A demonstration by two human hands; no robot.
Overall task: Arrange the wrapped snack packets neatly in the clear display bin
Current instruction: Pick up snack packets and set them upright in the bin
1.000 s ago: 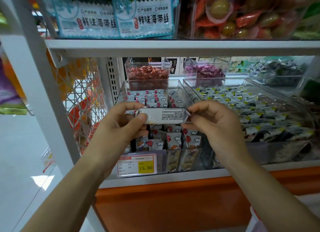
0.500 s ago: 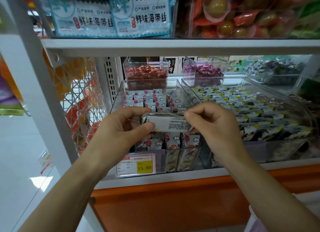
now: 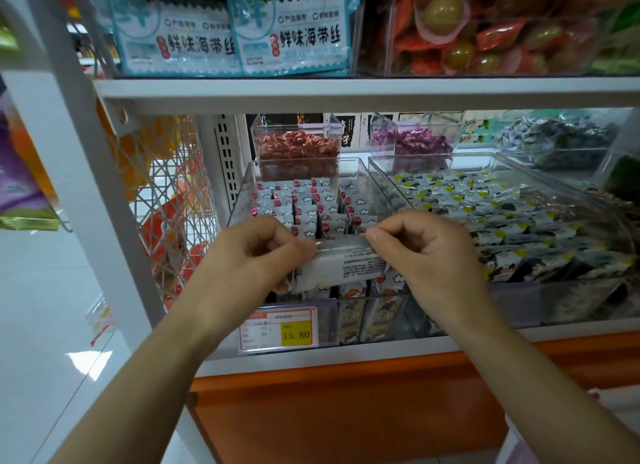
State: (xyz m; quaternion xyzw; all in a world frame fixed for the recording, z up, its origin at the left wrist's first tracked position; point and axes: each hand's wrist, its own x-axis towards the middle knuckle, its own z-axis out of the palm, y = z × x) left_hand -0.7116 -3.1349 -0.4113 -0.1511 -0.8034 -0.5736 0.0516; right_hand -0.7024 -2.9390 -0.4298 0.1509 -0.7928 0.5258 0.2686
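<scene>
Both hands, left hand [image 3: 256, 252] and right hand [image 3: 426, 252], pinch a snack packet [image 3: 343, 264] by its ends above the clear display bin [image 3: 249, 176]; lowering it level into the front row should keep things tidy.

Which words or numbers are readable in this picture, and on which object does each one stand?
"鲜味海带丝": on both blue-and-white bags at the top.
"15.80": on the yellow field of the price tag.
Other lines on the price tag: too small to read.
Small print on the held snack packet: too blurred to read.
</scene>
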